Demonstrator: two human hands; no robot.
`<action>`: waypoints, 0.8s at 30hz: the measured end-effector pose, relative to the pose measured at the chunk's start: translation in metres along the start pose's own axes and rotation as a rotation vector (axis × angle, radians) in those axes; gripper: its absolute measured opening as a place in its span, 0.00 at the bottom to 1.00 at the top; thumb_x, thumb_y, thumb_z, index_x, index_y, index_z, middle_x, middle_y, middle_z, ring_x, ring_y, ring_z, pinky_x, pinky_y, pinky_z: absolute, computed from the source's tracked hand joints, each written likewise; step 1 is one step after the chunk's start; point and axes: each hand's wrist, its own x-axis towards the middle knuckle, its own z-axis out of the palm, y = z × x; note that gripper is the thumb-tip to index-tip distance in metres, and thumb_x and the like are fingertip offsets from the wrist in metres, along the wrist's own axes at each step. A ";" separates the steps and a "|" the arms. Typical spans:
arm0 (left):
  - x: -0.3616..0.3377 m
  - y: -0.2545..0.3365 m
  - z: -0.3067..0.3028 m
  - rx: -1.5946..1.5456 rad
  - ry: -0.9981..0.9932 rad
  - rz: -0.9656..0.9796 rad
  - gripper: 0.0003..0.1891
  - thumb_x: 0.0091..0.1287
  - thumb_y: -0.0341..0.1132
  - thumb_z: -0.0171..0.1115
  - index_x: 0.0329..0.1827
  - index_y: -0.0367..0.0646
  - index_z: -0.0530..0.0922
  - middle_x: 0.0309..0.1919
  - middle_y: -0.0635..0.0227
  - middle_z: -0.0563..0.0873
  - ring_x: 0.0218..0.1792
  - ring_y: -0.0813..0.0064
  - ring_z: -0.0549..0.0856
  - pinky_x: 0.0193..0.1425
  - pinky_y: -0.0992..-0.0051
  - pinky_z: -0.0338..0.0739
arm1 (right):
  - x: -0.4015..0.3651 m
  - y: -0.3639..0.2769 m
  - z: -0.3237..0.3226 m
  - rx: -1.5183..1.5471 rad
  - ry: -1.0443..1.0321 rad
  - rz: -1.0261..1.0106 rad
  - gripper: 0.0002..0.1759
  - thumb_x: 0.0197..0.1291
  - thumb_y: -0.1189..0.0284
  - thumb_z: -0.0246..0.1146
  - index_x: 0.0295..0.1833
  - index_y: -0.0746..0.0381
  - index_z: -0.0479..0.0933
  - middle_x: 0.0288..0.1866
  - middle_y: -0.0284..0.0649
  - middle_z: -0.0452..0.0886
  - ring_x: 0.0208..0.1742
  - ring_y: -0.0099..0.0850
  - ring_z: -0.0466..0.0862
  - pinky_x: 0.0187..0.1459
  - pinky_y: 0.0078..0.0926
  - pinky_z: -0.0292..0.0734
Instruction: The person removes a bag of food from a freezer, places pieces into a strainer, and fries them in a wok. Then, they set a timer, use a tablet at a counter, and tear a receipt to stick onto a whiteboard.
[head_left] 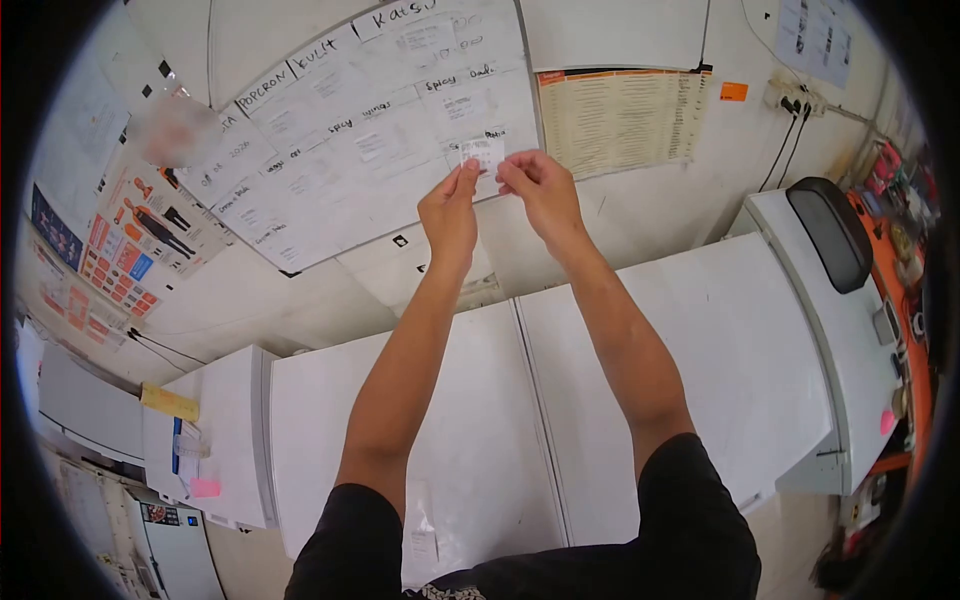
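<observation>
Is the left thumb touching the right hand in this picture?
Apart. The head view shows a gap between the left thumb and the right hand, with part of the white label visible there.

It looked like a restaurant storeroom: a whiteboard (350,208) listing "spicy wings" hung behind the hands (548,200), chest freezers (720,340) below.

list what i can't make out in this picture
All in the head view:
the label: its print is too small to read
the left hand: the label and its own thumb hide what its other fingers do
the right hand: too small to tell whether it touches the label
the whiteboard: top cut off by the picture's edge
the yellow sheet: rows too small to read
</observation>
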 end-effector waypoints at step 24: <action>0.108 -0.019 0.003 0.322 0.155 0.401 0.15 0.62 0.40 0.69 0.42 0.35 0.86 0.32 0.64 0.89 0.32 0.77 0.84 0.41 0.77 0.78 | 0.121 0.046 0.003 -0.440 0.149 -0.332 0.11 0.62 0.67 0.65 0.42 0.64 0.82 0.31 0.35 0.82 0.33 0.23 0.78 0.39 0.22 0.73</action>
